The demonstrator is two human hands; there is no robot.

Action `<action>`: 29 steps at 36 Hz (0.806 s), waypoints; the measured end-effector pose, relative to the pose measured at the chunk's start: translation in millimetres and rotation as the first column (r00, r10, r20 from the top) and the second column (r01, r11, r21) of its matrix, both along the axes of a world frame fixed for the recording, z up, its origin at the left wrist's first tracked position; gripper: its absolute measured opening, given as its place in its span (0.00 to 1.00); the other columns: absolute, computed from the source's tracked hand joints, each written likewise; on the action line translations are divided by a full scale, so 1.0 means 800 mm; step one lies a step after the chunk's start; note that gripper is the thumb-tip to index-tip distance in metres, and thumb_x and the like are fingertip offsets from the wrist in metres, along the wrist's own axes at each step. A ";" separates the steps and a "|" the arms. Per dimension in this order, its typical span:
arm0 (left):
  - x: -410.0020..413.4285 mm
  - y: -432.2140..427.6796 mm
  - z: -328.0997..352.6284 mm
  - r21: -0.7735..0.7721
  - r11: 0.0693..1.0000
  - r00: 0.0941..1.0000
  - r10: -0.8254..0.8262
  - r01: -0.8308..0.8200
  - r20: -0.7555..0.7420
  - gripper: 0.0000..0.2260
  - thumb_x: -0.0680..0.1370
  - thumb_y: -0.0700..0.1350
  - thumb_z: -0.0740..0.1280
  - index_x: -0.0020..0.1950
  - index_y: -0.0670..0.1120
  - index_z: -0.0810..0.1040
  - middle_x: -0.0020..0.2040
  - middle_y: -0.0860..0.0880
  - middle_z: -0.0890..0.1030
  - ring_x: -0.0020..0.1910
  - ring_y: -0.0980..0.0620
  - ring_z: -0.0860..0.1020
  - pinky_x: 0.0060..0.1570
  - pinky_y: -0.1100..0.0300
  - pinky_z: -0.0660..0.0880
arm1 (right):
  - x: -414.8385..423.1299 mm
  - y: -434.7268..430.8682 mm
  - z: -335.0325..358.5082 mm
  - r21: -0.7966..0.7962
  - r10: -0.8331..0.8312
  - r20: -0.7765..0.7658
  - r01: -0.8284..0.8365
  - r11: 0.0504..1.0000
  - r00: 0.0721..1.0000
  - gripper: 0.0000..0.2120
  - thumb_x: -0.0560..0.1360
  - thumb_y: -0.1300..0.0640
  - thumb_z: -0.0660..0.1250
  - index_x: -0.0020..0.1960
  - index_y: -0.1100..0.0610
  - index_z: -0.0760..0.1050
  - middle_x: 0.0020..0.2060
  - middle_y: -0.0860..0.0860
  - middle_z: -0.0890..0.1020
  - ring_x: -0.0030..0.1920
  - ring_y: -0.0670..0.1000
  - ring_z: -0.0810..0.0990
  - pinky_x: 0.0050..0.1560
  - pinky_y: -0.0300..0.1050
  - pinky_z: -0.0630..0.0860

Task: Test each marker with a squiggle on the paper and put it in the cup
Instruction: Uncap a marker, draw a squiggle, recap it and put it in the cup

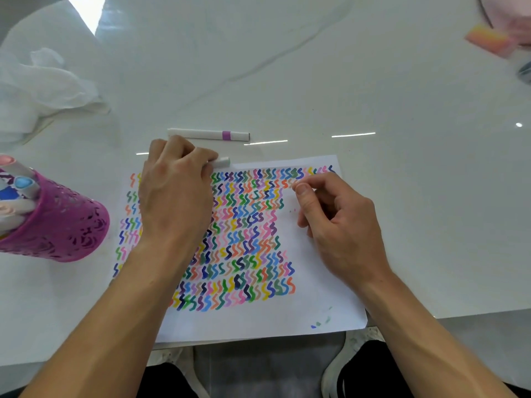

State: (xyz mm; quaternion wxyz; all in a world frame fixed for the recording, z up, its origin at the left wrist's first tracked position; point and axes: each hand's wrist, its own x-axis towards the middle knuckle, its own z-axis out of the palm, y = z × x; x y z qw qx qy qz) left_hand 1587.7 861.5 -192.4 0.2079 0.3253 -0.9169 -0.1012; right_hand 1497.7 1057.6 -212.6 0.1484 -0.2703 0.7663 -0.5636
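Paper (316, 282) was nearly filled and the cup (66, 225) well stocked. Left fingers (201, 156) gripped one marker (222, 161), a second marker (207, 134) waited beyond. Right fingers (313, 182) were curled, grasp unclear.

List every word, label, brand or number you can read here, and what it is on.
No readable text anywhere.
The paper: only coloured squiggles, no letters.
The loose marker: a purple band, no legible print.
The held marker in the left hand: mostly hidden, nothing to read.
The cup: cut-out pattern, no lettering.
The pink and yellow thing, far right: too blurred to tell.
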 end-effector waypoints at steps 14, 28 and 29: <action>0.002 0.042 0.024 -0.056 0.934 0.900 -0.354 0.352 -0.253 0.11 0.83 0.36 0.64 0.63 0.42 0.80 0.55 0.47 0.82 0.54 0.44 0.75 0.56 0.48 0.73 | -0.001 0.000 0.017 0.223 0.063 -0.113 -0.037 0.974 0.992 0.04 0.83 0.48 0.65 0.54 0.47 0.77 0.35 0.44 0.83 0.38 0.46 0.83 0.40 0.44 0.80; 0.026 0.077 0.044 0.219 0.874 0.837 -0.302 0.434 -0.457 0.21 0.83 0.38 0.61 0.75 0.52 0.71 0.53 0.53 0.76 0.51 0.54 0.76 0.54 0.61 0.74 | 0.013 0.000 0.038 0.136 0.129 -0.227 -0.100 0.986 0.965 0.10 0.79 0.48 0.73 0.59 0.48 0.79 0.45 0.42 0.83 0.47 0.45 0.82 0.47 0.38 0.79; 0.027 0.079 0.046 0.269 0.857 0.831 -0.274 0.439 -0.484 0.20 0.82 0.38 0.62 0.73 0.52 0.73 0.53 0.53 0.78 0.51 0.53 0.78 0.53 0.58 0.76 | 0.014 -0.001 0.041 0.129 0.151 -0.234 -0.123 0.984 0.961 0.14 0.78 0.46 0.73 0.61 0.48 0.79 0.47 0.41 0.83 0.50 0.44 0.82 0.50 0.39 0.79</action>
